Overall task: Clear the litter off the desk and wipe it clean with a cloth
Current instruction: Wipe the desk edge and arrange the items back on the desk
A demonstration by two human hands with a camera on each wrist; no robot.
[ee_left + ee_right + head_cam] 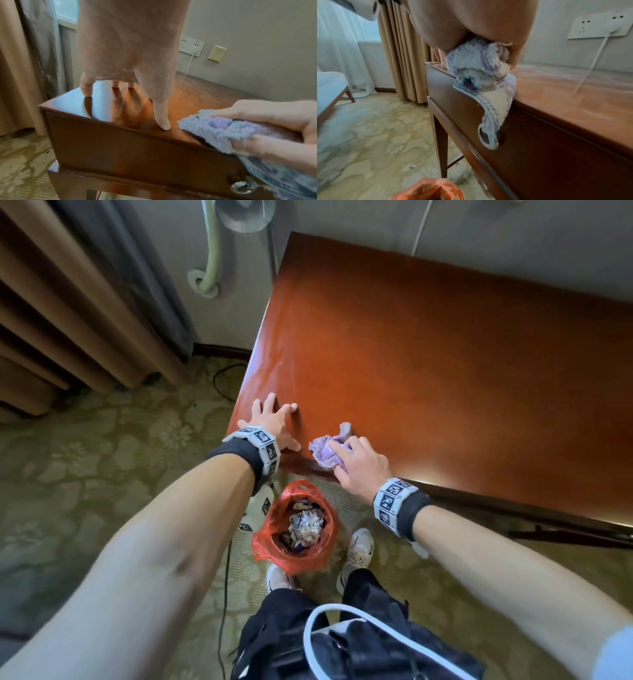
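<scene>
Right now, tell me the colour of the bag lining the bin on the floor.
Red-orange plastic bag, seen best in the head view.

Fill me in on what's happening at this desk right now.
A person is wiping the wooden desk. The right hand grips a bunched purple cloth at the desk's near edge, while the left hand rests with spread fingers on the corner. A red bin bag holding crumpled litter sits on the floor below.

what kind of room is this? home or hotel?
Probably a hotel room, not certain. Cues: a polished wooden desk against a plain wall, floor-length curtains over patterned carpet, and a wall plate of power sockets just above the desk.
</scene>
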